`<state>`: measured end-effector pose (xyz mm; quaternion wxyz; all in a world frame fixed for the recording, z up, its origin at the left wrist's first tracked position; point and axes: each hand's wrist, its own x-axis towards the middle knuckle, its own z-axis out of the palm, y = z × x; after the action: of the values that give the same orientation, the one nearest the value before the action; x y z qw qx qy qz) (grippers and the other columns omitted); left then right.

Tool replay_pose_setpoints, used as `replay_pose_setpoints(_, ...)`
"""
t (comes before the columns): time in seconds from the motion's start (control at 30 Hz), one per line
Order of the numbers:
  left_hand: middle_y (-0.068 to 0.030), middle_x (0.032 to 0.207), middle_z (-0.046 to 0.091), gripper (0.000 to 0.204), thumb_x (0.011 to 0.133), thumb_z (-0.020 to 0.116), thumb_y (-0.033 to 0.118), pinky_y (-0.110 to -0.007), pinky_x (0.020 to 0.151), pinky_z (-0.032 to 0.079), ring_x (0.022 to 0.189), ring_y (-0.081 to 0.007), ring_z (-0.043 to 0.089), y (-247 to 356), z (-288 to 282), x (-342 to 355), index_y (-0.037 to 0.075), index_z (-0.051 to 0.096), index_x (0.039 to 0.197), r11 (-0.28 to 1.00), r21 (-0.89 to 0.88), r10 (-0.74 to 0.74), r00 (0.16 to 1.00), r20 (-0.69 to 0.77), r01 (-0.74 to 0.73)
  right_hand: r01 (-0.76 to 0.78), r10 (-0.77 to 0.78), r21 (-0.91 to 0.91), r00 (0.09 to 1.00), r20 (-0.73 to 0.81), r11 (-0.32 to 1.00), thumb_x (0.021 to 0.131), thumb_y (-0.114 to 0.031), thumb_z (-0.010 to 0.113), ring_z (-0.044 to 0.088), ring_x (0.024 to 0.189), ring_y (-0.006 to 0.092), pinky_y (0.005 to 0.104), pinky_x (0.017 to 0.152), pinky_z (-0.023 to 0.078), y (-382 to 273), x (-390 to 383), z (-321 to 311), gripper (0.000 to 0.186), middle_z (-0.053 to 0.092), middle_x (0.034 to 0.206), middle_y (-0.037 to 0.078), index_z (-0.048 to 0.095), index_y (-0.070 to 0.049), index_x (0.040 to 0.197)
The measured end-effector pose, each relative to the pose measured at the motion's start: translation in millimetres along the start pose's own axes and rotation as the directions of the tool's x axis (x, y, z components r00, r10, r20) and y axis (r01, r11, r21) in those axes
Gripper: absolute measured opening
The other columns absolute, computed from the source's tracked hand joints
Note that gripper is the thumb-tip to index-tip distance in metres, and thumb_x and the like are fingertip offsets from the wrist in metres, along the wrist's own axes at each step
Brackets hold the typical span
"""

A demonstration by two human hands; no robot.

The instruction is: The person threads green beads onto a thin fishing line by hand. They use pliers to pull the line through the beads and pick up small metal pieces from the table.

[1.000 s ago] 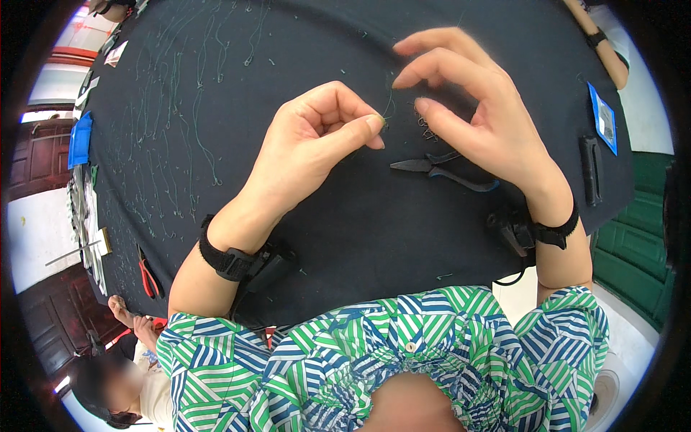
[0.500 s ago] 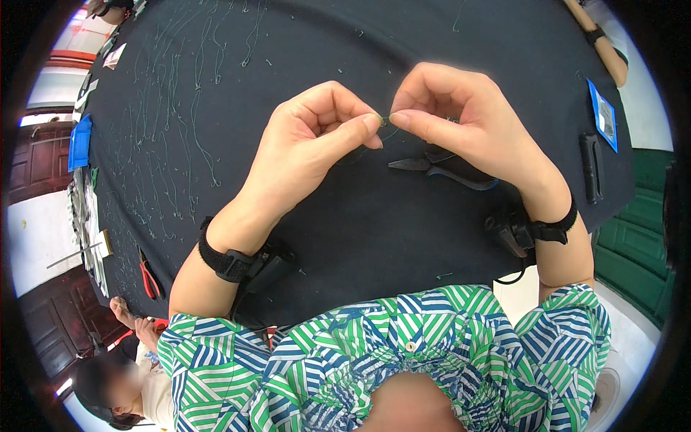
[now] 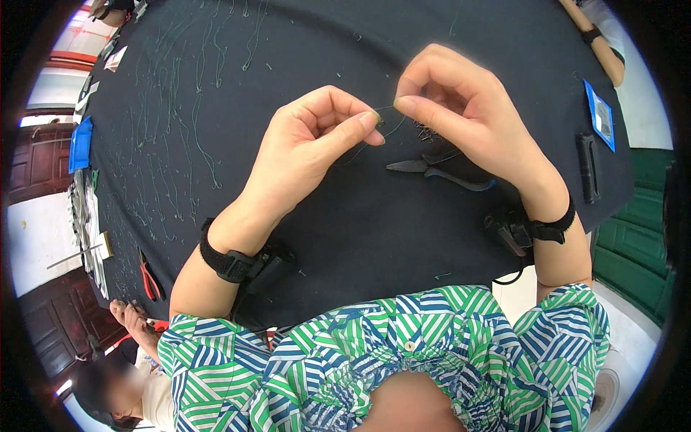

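A thin green thread (image 3: pixel 386 108) runs between the fingertips of my two hands, above the black cloth. My left hand (image 3: pixel 306 144) pinches it between thumb and forefinger, along with a tiny dark bit that is too small to name. My right hand (image 3: pixel 471 108) is closed in a pinch on the thread, slightly higher and to the right. A slack part of the thread curves below the fingertips. Under my right hand lies a small heap of dark metal pieces (image 3: pixel 426 132), partly hidden. Just nearer to me rest pliers (image 3: pixel 439 170) with dark blue handles.
Many green threads (image 3: pixel 171 93) lie in rows on the black cloth (image 3: pixel 374 237) at left. Red-handled pliers (image 3: pixel 150 281) sit at the left edge. A blue packet (image 3: pixel 601 115) and a black bar-shaped object (image 3: pixel 589 167) lie at right. Other people are at the table's edges.
My right hand has moved up and slightly away from my left, drawing a stretch of thread between them. The small heap of metal pieces is now more visible.
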<state>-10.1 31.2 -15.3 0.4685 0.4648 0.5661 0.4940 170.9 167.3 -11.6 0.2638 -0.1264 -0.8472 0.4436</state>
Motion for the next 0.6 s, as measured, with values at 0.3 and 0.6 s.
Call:
replay_pose_setpoints(0.3,-0.0025,0.087,0.071,0.018,0.094,0.062,0.022,-0.015,0.053,0.032,0.063,0.0015,0.049,0.3,0.3,-1.1,0.007,0.065,0.102,1.000,0.011,-0.010,1.000,0.022,0.010,-0.078,0.076,0.062,0.997,0.033,0.995,0.087,-0.019,0.067,0.047,0.058,0.0034,0.0210,0.051,0.036,-0.3,-1.3,2.7,0.016,0.055,0.073,-0.002,0.065,-0.004,0.089)
replay_pose_setpoints(0.6,-0.0027,0.087,0.071,0.017,0.094,0.062,0.021,-0.015,0.052,0.032,0.062,0.0013,0.049,0.6,0.8,-1.0,0.006,0.065,0.102,1.000,0.012,-0.002,1.000,0.019,0.002,-0.103,0.098,0.078,0.993,0.066,0.992,0.087,-0.019,0.066,0.050,0.061,0.0029,0.0193,0.054,0.039,1.2,-2.7,1.1,0.016,0.058,0.074,-0.002,0.064,-0.003,0.090)
